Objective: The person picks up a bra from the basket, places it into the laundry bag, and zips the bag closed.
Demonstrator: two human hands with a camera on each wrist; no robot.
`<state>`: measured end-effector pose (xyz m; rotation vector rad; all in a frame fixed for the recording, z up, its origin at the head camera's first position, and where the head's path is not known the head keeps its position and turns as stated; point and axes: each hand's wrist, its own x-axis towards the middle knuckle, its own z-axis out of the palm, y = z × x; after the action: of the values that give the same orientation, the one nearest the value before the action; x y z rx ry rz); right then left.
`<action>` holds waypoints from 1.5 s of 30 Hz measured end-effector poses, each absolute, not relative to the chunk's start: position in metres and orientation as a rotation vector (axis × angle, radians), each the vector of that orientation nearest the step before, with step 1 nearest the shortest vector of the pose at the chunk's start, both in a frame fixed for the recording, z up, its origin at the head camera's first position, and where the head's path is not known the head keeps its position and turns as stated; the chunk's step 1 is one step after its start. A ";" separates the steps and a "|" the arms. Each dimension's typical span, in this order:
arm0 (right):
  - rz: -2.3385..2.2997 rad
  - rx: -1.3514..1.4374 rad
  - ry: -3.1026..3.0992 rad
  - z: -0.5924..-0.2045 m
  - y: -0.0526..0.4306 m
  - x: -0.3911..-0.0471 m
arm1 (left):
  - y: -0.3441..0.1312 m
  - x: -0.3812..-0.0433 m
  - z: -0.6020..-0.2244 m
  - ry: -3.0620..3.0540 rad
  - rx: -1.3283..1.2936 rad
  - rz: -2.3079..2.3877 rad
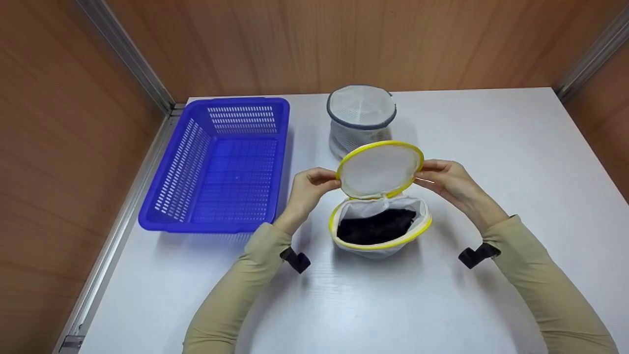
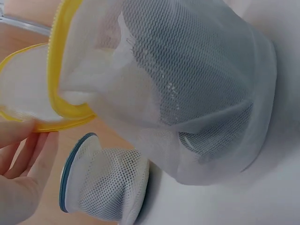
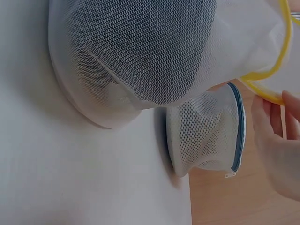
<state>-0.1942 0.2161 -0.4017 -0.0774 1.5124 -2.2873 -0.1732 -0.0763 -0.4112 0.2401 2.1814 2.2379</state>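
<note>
A white mesh laundry bag [image 1: 376, 253] with yellow trim stands on the table, its round lid [image 1: 381, 169] raised at the back. Dark fabric [image 1: 376, 227] lies inside and shows through the mesh [image 2: 192, 61] in both wrist views. My left hand [image 1: 310, 191] pinches the lid's left edge between thumb and fingers. On the opposite side, my right hand [image 1: 452, 184] pinches the right edge. Right behind the lid stands a second mesh bag [image 1: 361, 110] with blue-grey trim, its top covered; the raised lid hides part of it.
A blue plastic basket [image 1: 282, 162] with slotted walls sits on the left of the white table [image 1: 516, 162]. Wooden panels [image 1: 344, 44] rise at the back and on both sides. A black strap [image 1: 296, 259] hangs from each wrist.
</note>
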 end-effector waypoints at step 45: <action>-1.577 -1.106 2.804 -0.411 0.221 -0.136 | -0.089 -0.124 -0.426 3.055 1.794 1.188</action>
<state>-0.1360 0.2208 -0.4110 -1.1062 2.8043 -1.5769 -0.1236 -0.0892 -0.4258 1.7939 3.0549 1.1881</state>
